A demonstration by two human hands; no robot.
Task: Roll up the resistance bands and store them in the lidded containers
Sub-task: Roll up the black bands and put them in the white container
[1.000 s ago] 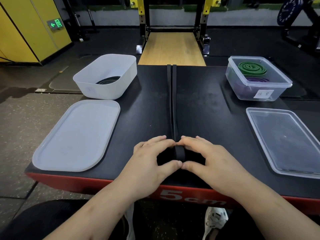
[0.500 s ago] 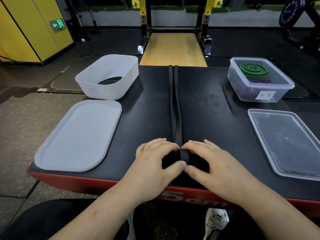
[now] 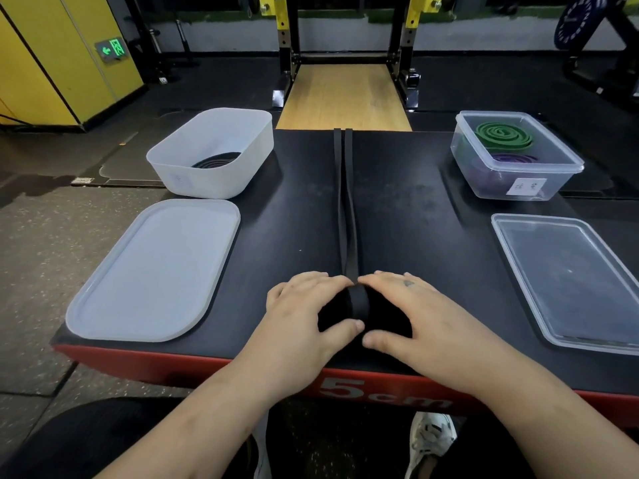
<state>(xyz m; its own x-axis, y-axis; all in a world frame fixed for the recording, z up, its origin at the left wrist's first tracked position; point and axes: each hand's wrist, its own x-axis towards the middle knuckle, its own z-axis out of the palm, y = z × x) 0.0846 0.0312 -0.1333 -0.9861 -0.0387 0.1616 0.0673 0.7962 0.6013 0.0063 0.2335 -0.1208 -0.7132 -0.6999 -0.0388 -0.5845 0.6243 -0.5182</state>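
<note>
Curled round black band roll: left hand, right hand.

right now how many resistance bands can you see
4: black band part-rolled at centre, black coil in white tub, green coil and purple coil in clear box; others may hide

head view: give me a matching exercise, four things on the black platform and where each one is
Things:
1 green band
2 white lid
3 clear lid
4 black band roll

Places:
a held between left hand and right hand
b lying flat, left side
c coiled inside the clear container
d lying flat, right side

Pairs: 1-c, 2-b, 3-d, 4-a
</note>
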